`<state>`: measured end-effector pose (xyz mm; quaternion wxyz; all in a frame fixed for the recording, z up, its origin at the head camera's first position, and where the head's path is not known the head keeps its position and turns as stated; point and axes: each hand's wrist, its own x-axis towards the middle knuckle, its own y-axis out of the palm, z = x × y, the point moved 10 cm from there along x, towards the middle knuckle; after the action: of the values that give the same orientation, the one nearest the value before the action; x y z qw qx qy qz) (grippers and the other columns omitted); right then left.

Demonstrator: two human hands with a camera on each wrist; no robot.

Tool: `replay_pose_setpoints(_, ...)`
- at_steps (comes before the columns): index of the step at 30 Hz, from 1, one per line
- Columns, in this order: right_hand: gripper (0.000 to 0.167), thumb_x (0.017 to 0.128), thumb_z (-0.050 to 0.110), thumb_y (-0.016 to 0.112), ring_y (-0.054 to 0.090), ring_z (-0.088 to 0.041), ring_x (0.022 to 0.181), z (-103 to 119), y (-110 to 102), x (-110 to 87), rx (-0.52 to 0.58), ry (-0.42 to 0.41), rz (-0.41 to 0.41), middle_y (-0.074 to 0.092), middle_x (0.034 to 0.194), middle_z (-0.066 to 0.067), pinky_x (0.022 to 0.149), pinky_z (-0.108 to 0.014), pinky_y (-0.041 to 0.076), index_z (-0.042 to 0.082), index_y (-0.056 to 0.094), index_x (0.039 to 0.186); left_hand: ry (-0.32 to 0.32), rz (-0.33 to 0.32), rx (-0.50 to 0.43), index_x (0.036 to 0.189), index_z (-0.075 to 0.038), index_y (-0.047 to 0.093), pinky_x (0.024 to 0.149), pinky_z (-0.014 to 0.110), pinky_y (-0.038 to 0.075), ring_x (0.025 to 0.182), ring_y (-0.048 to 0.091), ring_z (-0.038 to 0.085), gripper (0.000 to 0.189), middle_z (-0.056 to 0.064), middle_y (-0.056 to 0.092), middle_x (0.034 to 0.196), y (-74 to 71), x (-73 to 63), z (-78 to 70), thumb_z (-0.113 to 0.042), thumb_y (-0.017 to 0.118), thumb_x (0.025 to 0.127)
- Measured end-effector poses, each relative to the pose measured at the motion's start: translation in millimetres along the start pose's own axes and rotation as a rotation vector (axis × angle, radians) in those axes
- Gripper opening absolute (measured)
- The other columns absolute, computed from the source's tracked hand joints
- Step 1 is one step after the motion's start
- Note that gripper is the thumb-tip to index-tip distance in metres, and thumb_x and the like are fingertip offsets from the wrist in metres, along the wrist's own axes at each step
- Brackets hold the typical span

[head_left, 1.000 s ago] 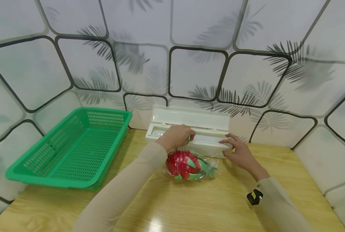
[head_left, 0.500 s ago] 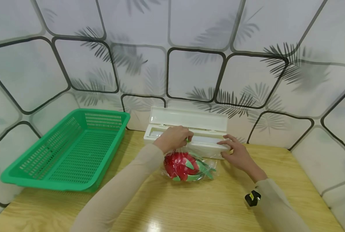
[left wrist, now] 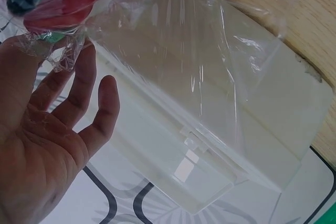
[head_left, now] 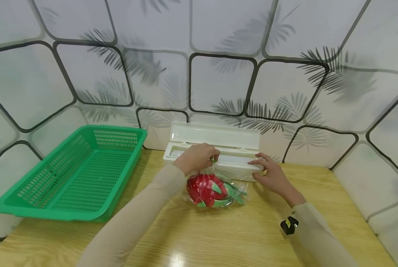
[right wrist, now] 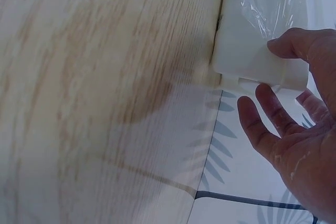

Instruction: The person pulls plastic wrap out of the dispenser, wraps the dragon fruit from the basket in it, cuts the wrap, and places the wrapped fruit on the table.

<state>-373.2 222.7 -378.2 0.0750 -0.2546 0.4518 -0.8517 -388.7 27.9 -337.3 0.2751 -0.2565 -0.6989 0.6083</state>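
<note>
A red dragon fruit with green scales lies under clear cling film on the table, in front of a long white cling film box. The box lid is raised against the wall, and a pale roll shows inside. At the front edge of the box, my left hand pinches bunched film with a green tip in it. My right hand grips the right end of the box, thumb on the front, fingers at the top and end. Film hangs over the box front in both wrist views.
To the left stands a large green perforated basket. A patterned wall rises close behind the box. The wooden table stretches toward me, and a black device is on my right wrist.
The whole scene has shifted slightly left in the head view. Both hands keep their holds, and the fruit and box stay in place relative to them.
</note>
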Motion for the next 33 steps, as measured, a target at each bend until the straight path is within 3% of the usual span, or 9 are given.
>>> replay_pose_setpoints(19, 0.035, 0.089, 0.002, 0.071, 0.061, -0.029, 0.09, -4.1, 4.3, 1.7, -0.006, 0.013, 0.013, 0.05, 0.147, -0.027, 0.061, -0.023, 0.051, 0.005, 0.07, 0.124, 0.001, 0.002, 0.011, 0.102, -0.015, 0.072, 0.08, 0.039, 0.058, 0.095, 0.069, 0.02, 0.013, 0.001, 0.074, 0.107, -1.9, -1.9, -0.1, -0.007, 0.067, 0.093)
replay_pose_setpoints(33, 0.035, 0.089, 0.003, 0.07, 0.061, -0.028, 0.088, -6.1, 4.7, 1.6, -0.014, 0.02, 0.012, 0.049, 0.147, -0.026, 0.061, -0.024, 0.052, 0.005, 0.07, 0.124, -0.011, 0.001, 0.016, 0.102, -0.016, 0.073, 0.083, 0.04, 0.058, 0.099, 0.069, 0.02, 0.012, 0.0, 0.075, 0.107, -3.6, -3.8, 2.0, -0.009, 0.067, 0.095)
